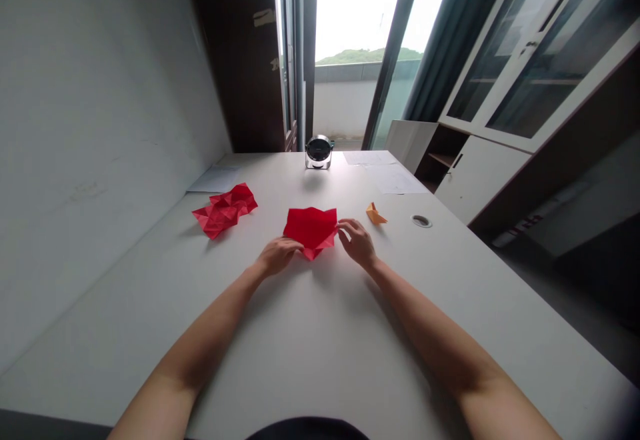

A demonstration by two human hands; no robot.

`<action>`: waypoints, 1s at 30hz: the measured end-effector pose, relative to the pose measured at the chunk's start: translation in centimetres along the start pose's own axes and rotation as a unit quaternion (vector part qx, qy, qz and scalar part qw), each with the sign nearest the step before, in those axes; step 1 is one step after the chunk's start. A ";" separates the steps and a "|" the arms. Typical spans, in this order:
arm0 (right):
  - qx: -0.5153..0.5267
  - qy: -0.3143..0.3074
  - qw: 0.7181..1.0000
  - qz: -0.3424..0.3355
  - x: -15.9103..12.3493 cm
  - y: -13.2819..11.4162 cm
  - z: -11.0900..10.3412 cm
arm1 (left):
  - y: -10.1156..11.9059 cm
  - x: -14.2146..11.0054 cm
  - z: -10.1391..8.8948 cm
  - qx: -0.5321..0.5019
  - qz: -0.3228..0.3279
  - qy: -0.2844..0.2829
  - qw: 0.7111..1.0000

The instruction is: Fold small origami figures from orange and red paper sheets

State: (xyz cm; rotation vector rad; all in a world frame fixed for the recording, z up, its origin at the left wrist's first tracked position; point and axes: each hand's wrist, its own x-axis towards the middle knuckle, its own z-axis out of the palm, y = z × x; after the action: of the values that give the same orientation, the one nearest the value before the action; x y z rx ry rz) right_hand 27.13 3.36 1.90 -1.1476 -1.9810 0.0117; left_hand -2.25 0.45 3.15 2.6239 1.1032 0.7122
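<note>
Gripping the red paper (311, 227) by its lower left with the left hand (279, 255), middle of the desk (320, 340), and touching its right edge with a half-curled right hand (358, 241), can't tell if pinching. Got folded red pieces (224, 212) off left, an orange fold (375, 214) to the right, then a round black gadget (319, 151) farther back.

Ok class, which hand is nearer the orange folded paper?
Right. The right hand, at the right edge of the middle red paper, is just left of the orange paper; the left hand, at that red paper's left side, is farther.
</note>
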 end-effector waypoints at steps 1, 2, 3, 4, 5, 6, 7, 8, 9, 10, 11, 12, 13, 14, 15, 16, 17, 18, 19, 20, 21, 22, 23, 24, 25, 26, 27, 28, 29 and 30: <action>0.010 -0.014 1.000 -0.009 0.0 -0.6 0.1 | 0.2 -0.1 0.1 -0.017 0.012 -0.019 1.000; 0.019 -0.027 0.999 -0.017 0.0 -1.1 0.3 | 0.4 -0.2 0.1 -0.031 0.024 -0.030 0.999; 0.025 -0.041 0.999 -0.025 0.0 -1.6 0.5 | 0.6 -0.3 0.1 -0.039 0.028 -0.035 0.998; 0.029 -0.050 0.998 -0.026 0.0 -2.0 0.7 | 0.8 -0.3 0.1 -0.043 0.025 -0.037 0.998; 0.029 -0.064 0.997 -0.027 -0.1 -2.3 0.9 | 0.9 -0.3 0.1 -0.045 0.018 -0.037 0.998; 0.027 -0.078 0.996 -0.028 -0.1 -2.5 1.0 | 1.0 -0.3 0.1 -0.046 0.009 -0.034 0.998; 0.025 -0.090 0.995 -0.028 -0.2 -2.5 1.2 | 1.0 -0.3 0.1 -0.045 -0.001 -0.028 0.999; 0.023 -0.101 0.994 -0.029 -0.3 -2.4 1.4 | 1.0 -0.3 0.2 -0.043 -0.012 -0.020 0.999; 0.021 -0.110 0.993 -0.028 -0.4 -2.3 1.5 | 0.9 -0.3 0.3 -0.042 -0.024 -0.009 0.999; 0.018 -0.115 0.993 -0.027 -0.5 -2.1 1.6 | 0.8 -0.4 0.4 -0.041 -0.037 0.003 0.998; 0.015 -0.125 0.992 -0.026 -0.7 -1.8 1.7 | 0.7 -0.4 0.5 -0.040 -0.049 0.015 0.998; 0.012 -0.132 0.991 -0.023 -0.8 -1.5 1.7 | 0.5 -0.4 0.6 -0.039 -0.059 0.027 0.997; 0.010 -0.144 0.989 -0.024 -0.9 -1.3 1.8 | 0.2 -0.5 0.7 -0.038 -0.065 0.037 0.996; 0.007 -0.158 0.987 -0.028 -0.9 -1.1 1.8 | 0.0 -0.5 0.8 -0.034 -0.069 0.047 0.996; 0.004 -0.169 0.985 -0.031 -1.0 -1.0 1.8 | -0.3 -0.5 0.9 -0.026 -0.075 0.057 0.995; 0.002 -0.178 0.983 -0.034 -1.0 -1.0 1.8 | -0.5 -0.5 1.0 -0.017 -0.081 0.064 0.995; -0.001 -0.185 0.982 -0.037 -1.0 -1.0 1.7 | -0.8 -0.6 1.1 -0.008 -0.090 0.068 0.994; -0.003 -0.190 0.981 -0.038 -0.9 -1.0 1.7 | -1.0 -0.6 1.1 0.001 -0.098 0.068 0.993; -0.005 -0.194 0.980 -0.040 -0.9 -1.1 1.7 | -1.3 -0.7 1.2 0.006 -0.105 0.061 0.993; -0.008 -0.197 0.980 -0.041 -0.8 -1.2 1.7 | -1.5 -0.7 1.3 0.009 -0.111 0.054 0.992; -0.013 -0.198 0.979 -0.042 -0.8 -1.3 1.7 | -1.7 -0.8 1.3 0.009 -0.115 0.044 0.992; -0.018 -0.197 0.979 -0.044 -0.8 -1.3 1.8 | -1.8 -0.9 1.4 0.009 -0.119 0.034 0.992; -0.022 -0.197 0.979 -0.045 -0.7 -1.4 1.8 | -1.9 -0.9 1.3 0.010 -0.125 0.028 0.992; -0.025 -0.197 0.979 -0.046 -0.7 -1.4 1.8 | -2.0 -1.0 1.3 0.012 -0.130 0.024 0.991; -0.024 -0.202 0.978 -0.045 -0.8 -1.3 1.8 | -2.0 -1.0 1.3 0.015 -0.136 0.023 0.990; -0.021 -0.210 0.977 -0.043 -0.8 -1.3 1.8 | -2.0 -1.0 1.2 0.018 -0.140 0.024 0.990; -0.018 -0.220 0.975 -0.039 -0.9 -1.2 1.8 | -2.0 -0.9 1.1 0.021 -0.142 0.025 0.989; -0.015 -0.229 0.973 -0.034 -0.9 -1.1 1.9 | -2.0 -0.9 1.1 0.023 -0.142 0.027 0.989; -0.014 -0.235 0.971 -0.029 -0.9 -1.1 1.9 | -2.0 -0.9 1.1 0.024 -0.141 0.031 0.989; -0.015 -0.237 0.971 -0.024 -1.0 -1.0 2.0 | -2.0 -0.8 1.1 0.024 -0.140 0.035 0.989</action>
State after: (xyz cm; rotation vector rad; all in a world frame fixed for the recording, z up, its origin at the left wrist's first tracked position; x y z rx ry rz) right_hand 25.34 2.81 0.34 -1.1948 -2.4333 0.2530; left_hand -3.46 1.26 1.20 2.4274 1.4875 0.7282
